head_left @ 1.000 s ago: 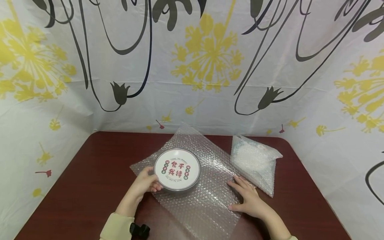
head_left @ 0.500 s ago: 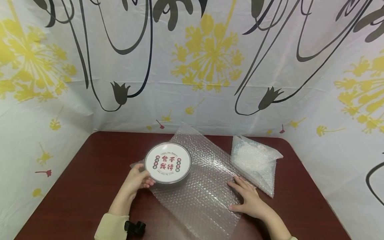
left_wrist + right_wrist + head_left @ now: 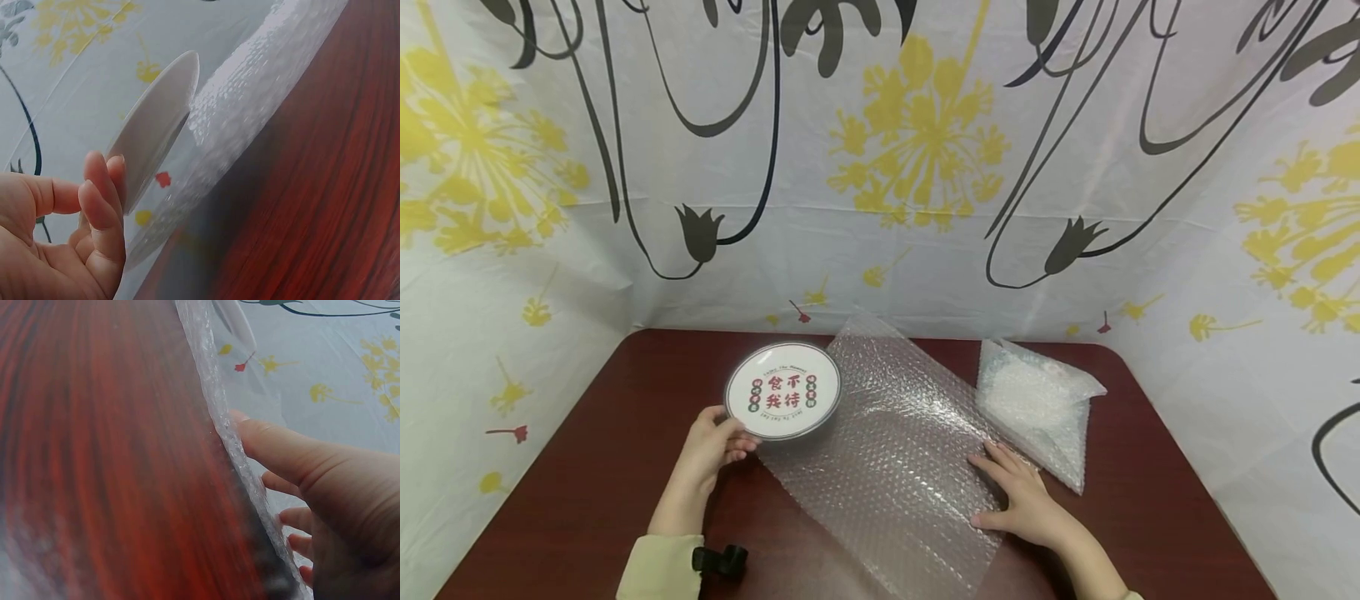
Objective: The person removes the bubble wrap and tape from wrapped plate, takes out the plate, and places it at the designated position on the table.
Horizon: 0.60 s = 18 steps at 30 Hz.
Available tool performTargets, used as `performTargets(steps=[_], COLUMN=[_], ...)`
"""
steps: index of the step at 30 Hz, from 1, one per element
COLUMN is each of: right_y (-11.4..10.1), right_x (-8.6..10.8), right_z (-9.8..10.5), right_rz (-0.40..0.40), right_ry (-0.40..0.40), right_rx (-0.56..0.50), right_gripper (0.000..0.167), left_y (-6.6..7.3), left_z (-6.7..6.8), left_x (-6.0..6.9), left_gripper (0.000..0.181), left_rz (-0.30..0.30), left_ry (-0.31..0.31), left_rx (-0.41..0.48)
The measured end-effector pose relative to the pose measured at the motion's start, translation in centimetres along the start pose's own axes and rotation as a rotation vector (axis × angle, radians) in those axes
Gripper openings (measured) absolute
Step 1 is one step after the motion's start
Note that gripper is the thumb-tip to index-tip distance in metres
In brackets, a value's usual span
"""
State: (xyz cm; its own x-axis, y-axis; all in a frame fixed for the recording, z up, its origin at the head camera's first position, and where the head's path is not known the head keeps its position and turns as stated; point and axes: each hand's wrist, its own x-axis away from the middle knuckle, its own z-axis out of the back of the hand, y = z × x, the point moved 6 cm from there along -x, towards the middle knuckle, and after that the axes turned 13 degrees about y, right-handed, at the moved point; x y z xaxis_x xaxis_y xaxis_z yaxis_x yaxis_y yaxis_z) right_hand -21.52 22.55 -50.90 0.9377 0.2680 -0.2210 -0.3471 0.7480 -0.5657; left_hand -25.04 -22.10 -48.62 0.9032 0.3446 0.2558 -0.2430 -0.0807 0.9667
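Observation:
A round white plate (image 3: pixel 784 392) with a dark rim line and red and green printed characters is held up at the left of the bubble wrap (image 3: pixel 887 450). My left hand (image 3: pixel 711 446) pinches its near-left edge, thumb on top and fingers below. In the left wrist view the plate (image 3: pixel 159 115) appears edge-on and tilted, with its pale underside showing. My right hand (image 3: pixel 1018 500) rests with spread fingers on the right edge of the bubble wrap sheet. The right wrist view shows the thumb (image 3: pixel 275 444) against the sheet's edge (image 3: pixel 215 394).
A packet in bubble wrap (image 3: pixel 1033 400), with something white inside, lies at the back right of the dark red table (image 3: pixel 587 467). Behind stands a white cloth wall (image 3: pixel 865 250) with yellow and grey flower prints. A black strap (image 3: pixel 721 560) is at the left wrist.
My left hand has carried the plate leftward and slightly away, from over the bubble wrap to its left corner, and the plate has risen. My right hand has not moved.

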Motion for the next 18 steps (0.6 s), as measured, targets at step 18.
performTargets(steps=[18], right_y=[-0.2], right_x=[0.0], right_z=[0.1], right_rz=[0.007], right_ry=[-0.001], right_rx=[-0.004], right_gripper=[0.087], left_y=[-0.5], left_z=[4.3], left_x=[-1.2], left_gripper=[0.060], left_rz=[0.051], left_ry=[0.184], left_rx=[0.083])
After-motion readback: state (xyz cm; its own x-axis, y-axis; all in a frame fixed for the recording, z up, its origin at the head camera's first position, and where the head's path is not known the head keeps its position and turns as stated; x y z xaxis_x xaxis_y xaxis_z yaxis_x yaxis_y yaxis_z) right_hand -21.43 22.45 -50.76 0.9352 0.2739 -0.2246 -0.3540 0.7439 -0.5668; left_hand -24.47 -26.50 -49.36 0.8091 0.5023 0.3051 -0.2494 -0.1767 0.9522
